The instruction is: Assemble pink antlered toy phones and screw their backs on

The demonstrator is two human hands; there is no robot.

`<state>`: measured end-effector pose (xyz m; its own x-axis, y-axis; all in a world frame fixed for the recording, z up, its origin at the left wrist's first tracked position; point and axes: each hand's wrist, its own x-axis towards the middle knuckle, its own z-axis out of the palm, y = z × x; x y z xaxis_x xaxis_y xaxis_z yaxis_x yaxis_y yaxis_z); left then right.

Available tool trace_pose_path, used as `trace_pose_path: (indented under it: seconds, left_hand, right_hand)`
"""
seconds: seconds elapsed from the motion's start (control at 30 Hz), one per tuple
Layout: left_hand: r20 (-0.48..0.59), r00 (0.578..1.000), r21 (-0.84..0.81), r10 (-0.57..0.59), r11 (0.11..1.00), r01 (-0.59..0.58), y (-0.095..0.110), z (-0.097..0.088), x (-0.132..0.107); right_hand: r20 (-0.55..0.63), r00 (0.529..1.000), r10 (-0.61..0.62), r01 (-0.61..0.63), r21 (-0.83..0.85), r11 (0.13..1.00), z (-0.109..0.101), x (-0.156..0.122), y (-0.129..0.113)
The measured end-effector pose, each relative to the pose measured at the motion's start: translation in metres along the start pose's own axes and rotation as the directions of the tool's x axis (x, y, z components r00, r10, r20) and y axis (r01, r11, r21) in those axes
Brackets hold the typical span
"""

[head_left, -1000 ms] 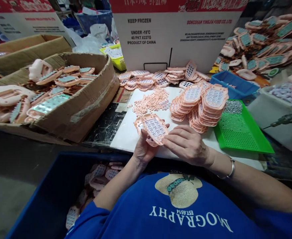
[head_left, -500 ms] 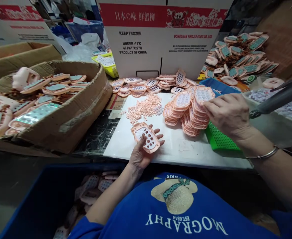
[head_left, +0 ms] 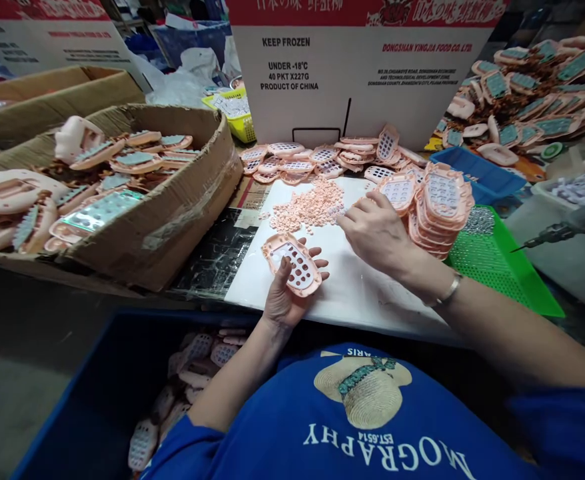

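My left hand (head_left: 283, 299) holds a pale pink plastic shell (head_left: 301, 268) with a white, hole-filled panel, the thumb on top and fingers spread underneath. It is tilted above a white board (head_left: 252, 283). My right hand (head_left: 380, 233) is at the right edge of a pile of small pink plastic pieces (head_left: 300, 207). Its fingers are bent down and drawn together; whatever is between the tips is hidden. Just beyond that hand stand stacked pink shells (head_left: 442, 193) with white panels, partly covered by the hand and wrist.
A cardboard box (head_left: 187, 207) of pink shells stands left. A green basket (head_left: 507, 267) and a power screwdriver (head_left: 557, 233) are right, with a blue tray (head_left: 477, 175) behind. More shells (head_left: 292, 163) lie before a white carton (head_left: 342, 73). A blue bin (head_left: 87, 393) sits below.
My right hand has moved left from the shell stack to the small pink pieces. The stack looks rearranged. My left hand keeps its shell. The view has shifted, showing more of the green basket.
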<state>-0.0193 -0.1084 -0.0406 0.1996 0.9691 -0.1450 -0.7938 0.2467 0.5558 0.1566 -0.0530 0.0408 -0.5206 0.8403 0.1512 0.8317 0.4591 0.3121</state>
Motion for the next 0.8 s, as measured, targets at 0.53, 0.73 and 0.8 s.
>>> trace_pose_path:
  seconds: [0.53,0.73,0.8]
  left_hand:
    - [0.097,0.995,-0.083,0.012,0.997,-0.004,0.0,-0.002,0.005]
    - [0.065,0.998,-0.058,0.015,0.998,-0.011,-0.001,-0.003,0.006]
    - [0.062,0.998,-0.048,0.013,0.999,-0.01,-0.001,-0.003,0.006]
  right_hand:
    - [0.375,0.925,0.062,-0.066,-0.001,0.998,0.038,0.097,0.013]
    - [0.407,0.913,0.037,-0.053,0.029,0.998,0.029,0.097,0.016]
    - [0.396,0.918,0.014,-0.037,0.05,0.998,0.026,0.095,0.017]
